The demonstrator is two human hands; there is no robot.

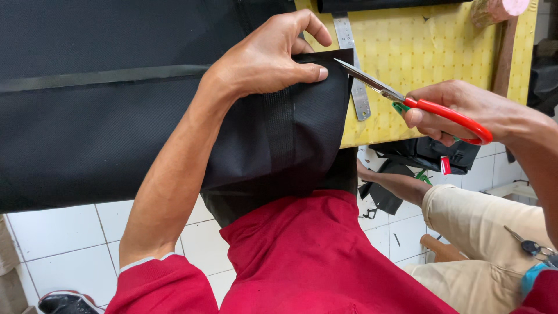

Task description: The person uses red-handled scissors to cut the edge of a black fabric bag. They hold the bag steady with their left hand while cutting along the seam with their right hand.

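Two bare hands work a piece of black fabric (279, 134), a matte woven sheet with a ribbed strap band running down its middle, draped off the near edge of the desk (418, 52) onto a red shirt. The left hand (267, 55) pinches the fabric's far edge, thumb on top and fingers curled behind, holding it taut. The right hand (465, 110), to the right, has its fingers through the glossy red loop handles of a pair of scissors (407, 99), its grip closed around them. The steel blades point left, parted narrowly, their tip touching the fabric's upper right corner just beside the left thumb. A yellow mat covers the desk, dotted in a fine grid, and a steel ruler (351, 64) lies on it, partly under the blades. Black cloth (87, 87) spreads wide on the left. A small red tag (445, 166) hangs below the desk edge on the right, over white floor tiles.
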